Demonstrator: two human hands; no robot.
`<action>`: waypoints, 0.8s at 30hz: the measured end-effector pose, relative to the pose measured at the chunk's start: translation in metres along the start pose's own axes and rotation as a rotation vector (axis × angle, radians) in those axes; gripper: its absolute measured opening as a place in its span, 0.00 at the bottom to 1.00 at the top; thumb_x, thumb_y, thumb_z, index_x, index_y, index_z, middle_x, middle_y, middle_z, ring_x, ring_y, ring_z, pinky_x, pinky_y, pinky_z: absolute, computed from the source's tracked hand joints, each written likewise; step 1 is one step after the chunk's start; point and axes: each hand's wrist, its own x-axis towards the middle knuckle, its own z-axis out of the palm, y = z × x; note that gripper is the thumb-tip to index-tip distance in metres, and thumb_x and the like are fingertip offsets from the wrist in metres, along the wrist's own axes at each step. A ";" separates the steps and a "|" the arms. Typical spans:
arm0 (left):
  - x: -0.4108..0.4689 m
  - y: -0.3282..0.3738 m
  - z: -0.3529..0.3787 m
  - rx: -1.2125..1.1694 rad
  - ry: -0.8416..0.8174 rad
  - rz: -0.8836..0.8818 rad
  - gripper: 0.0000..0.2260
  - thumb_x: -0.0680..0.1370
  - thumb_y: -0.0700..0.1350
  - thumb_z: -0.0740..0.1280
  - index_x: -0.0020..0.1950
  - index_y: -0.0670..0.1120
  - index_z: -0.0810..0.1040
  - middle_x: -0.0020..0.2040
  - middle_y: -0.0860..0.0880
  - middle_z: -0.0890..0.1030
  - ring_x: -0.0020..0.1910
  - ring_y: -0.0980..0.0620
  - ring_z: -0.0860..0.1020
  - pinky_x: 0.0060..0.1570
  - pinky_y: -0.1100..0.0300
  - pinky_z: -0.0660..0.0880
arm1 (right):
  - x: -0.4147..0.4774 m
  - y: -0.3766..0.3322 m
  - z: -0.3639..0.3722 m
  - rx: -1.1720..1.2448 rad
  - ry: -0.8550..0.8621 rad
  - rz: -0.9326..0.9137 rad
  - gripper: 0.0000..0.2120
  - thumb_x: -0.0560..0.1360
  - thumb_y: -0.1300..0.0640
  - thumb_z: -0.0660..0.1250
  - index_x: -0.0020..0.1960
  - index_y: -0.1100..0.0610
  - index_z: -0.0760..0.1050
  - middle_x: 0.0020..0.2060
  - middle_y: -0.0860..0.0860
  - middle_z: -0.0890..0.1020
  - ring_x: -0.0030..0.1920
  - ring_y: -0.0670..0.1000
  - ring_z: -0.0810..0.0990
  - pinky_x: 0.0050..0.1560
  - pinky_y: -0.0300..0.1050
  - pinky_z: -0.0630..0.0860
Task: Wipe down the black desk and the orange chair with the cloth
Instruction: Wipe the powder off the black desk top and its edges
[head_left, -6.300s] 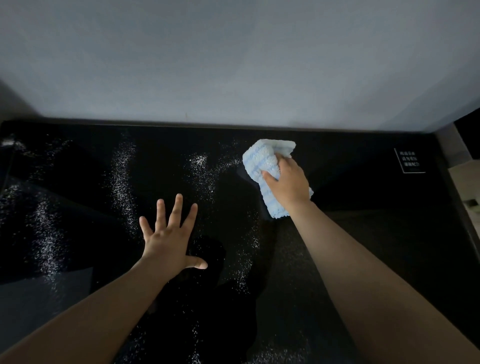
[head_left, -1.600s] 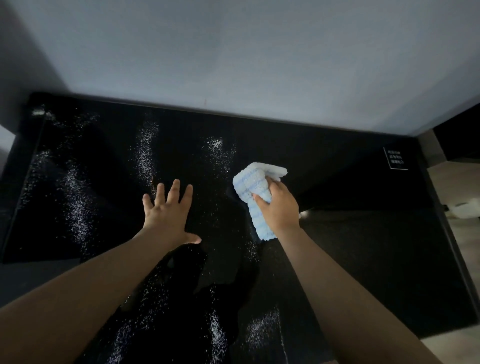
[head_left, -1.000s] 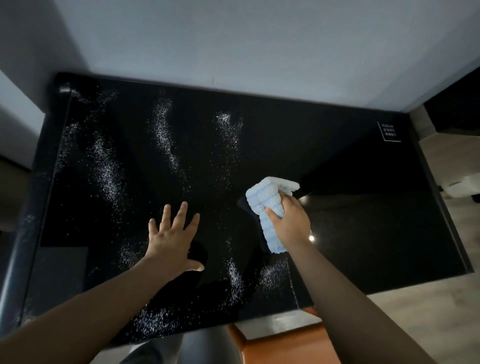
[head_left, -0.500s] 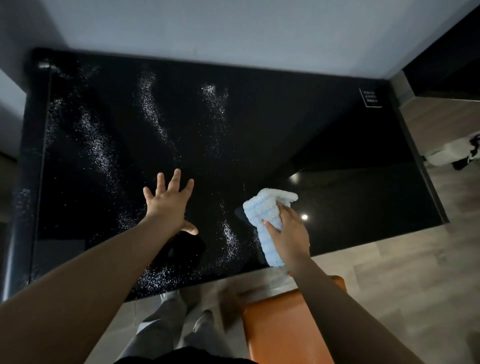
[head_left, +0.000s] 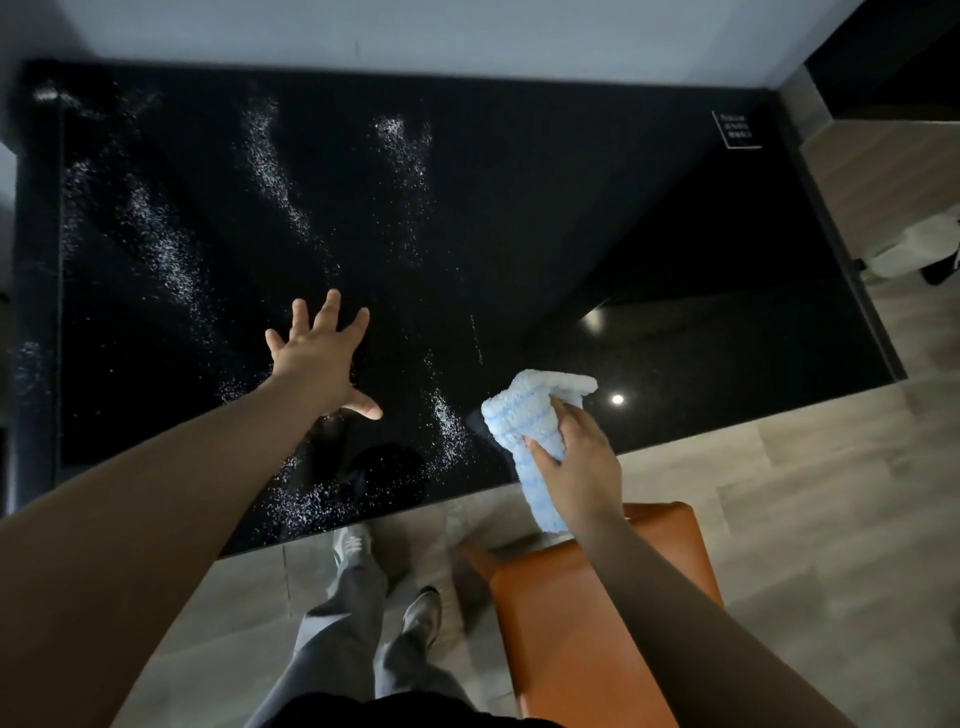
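Note:
The glossy black desk fills the upper half of the head view, streaked with white powder on its left and middle. My left hand lies flat on it with fingers spread, near the middle. My right hand grips a light blue and white cloth at the desk's near edge, right of a powder streak. The orange chair stands just below the cloth, partly hidden by my right forearm.
A pale wall runs behind the desk. A white-outlined label sits at the desk's far right corner. Wood-look floor lies to the right and below. My legs and shoes stand left of the chair. A white object lies on the floor at right.
My right hand has drawn the cloth toward the desk's near edge, sweeping powder along. The view has pulled back, bringing the chair, floor and my legs into sight. My left hand stays flat.

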 end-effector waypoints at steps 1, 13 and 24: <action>0.000 0.000 0.000 -0.002 0.004 0.003 0.60 0.59 0.66 0.76 0.78 0.56 0.40 0.78 0.47 0.35 0.76 0.37 0.38 0.71 0.33 0.51 | -0.005 0.002 0.001 0.002 0.002 0.003 0.24 0.76 0.49 0.68 0.70 0.53 0.70 0.64 0.50 0.76 0.63 0.51 0.74 0.61 0.49 0.75; 0.000 0.000 0.002 0.008 0.008 0.002 0.60 0.59 0.66 0.76 0.78 0.56 0.40 0.78 0.48 0.35 0.76 0.37 0.39 0.71 0.33 0.51 | -0.052 0.020 -0.003 0.012 -0.044 0.062 0.22 0.77 0.47 0.66 0.67 0.55 0.72 0.59 0.51 0.79 0.59 0.48 0.77 0.58 0.38 0.71; -0.002 0.001 0.002 0.010 0.007 0.006 0.60 0.59 0.68 0.75 0.78 0.56 0.39 0.78 0.47 0.35 0.76 0.37 0.39 0.71 0.33 0.52 | -0.042 -0.006 -0.036 0.107 0.160 0.143 0.18 0.74 0.42 0.67 0.60 0.49 0.74 0.47 0.41 0.76 0.48 0.43 0.78 0.46 0.35 0.70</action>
